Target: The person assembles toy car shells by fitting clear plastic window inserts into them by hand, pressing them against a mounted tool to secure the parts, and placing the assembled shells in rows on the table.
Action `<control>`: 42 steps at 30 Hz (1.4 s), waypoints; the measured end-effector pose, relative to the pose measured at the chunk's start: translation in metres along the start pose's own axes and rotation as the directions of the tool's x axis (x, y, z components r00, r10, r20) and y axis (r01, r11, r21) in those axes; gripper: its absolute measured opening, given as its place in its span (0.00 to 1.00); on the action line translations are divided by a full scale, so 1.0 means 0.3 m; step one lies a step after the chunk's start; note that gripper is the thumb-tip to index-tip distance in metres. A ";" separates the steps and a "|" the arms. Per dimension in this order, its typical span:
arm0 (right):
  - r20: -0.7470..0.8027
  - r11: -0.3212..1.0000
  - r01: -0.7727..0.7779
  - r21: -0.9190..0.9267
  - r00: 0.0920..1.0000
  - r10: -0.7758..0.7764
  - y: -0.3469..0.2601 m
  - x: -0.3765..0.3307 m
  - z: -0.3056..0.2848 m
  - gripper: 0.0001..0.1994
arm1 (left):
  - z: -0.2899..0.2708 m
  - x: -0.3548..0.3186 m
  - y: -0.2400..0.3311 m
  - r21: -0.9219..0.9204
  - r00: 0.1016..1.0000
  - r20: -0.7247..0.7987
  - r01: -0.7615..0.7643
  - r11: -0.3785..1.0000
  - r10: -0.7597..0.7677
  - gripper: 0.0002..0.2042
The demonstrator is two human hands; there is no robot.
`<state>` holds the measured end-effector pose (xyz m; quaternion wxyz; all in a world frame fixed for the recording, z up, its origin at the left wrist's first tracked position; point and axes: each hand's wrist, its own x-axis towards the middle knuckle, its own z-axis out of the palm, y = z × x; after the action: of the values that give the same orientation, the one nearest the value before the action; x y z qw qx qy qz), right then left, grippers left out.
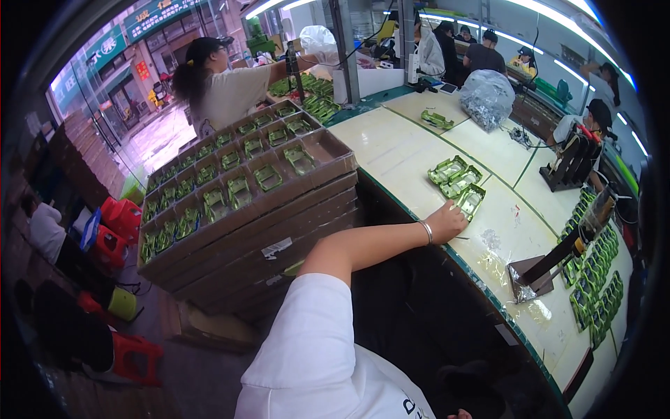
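The bent fingers of the bare left hand (447,222) are meeting the near end of a bright green, rectangular, open-centred frame (474,200), which is sitting at the near side of the pale, green-edged worktop (398,150); the hand is concealing the fingertips, so whether they are gripping or merely touching cannot be told. At the wrist, a silver metal bangle (426,232) is circling the arm. Two similar green frames (448,171) are lying just beyond in a close cluster, an arrangement apparently keeping them within easy reach. Of the right hand (460,415), only a sliver is showing at the lower border, and its fingers' state cannot be told. Leftward, a brown cardboard tray with dividers (307,187) is topping a stack, its compartments presumably keeping the green pieces inside from tangling. Farther right, a slanting black stand on a flat base (548,269) is partly hiding rows of green pieces (600,279); toward the back, a clear plastic bag (485,98) is leaving its contents hard to identify. Beneath the worktop, darkness is obscuring detail.
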<state>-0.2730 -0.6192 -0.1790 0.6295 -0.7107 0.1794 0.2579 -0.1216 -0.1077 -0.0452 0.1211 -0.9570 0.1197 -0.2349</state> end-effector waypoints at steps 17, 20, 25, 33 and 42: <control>0.314 0.175 0.933 -0.315 0.277 -0.908 -0.463 -0.246 0.586 0.34 | -0.561 -0.295 0.363 -0.902 0.875 0.429 0.427 -0.058 -0.225 0.04; 0.314 0.045 0.902 -0.429 0.196 -0.929 -0.545 -0.226 0.638 0.34 | -0.538 -0.287 0.443 -0.755 0.842 0.539 0.498 -0.427 0.029 0.05; 0.272 0.514 0.834 -0.201 0.552 -0.789 -0.425 -0.161 0.617 0.31 | -0.394 -0.147 0.416 -0.880 0.875 0.467 0.475 -0.033 0.130 0.09; 0.234 0.866 0.499 -0.040 0.847 -0.477 -0.314 -0.168 0.557 0.34 | -0.006 0.138 0.109 -0.705 0.973 -0.049 0.127 0.698 -0.227 0.03; 0.244 0.889 0.454 -0.060 0.870 -0.428 -0.305 -0.145 0.537 0.32 | 0.036 0.215 0.076 -0.705 0.978 0.172 0.204 0.680 -0.114 0.03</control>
<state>-0.2775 -0.4500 -0.0919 0.6456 -0.7344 -0.0750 0.1954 -0.0648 -0.1457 -0.0339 -0.2767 -0.9464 0.1112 -0.1239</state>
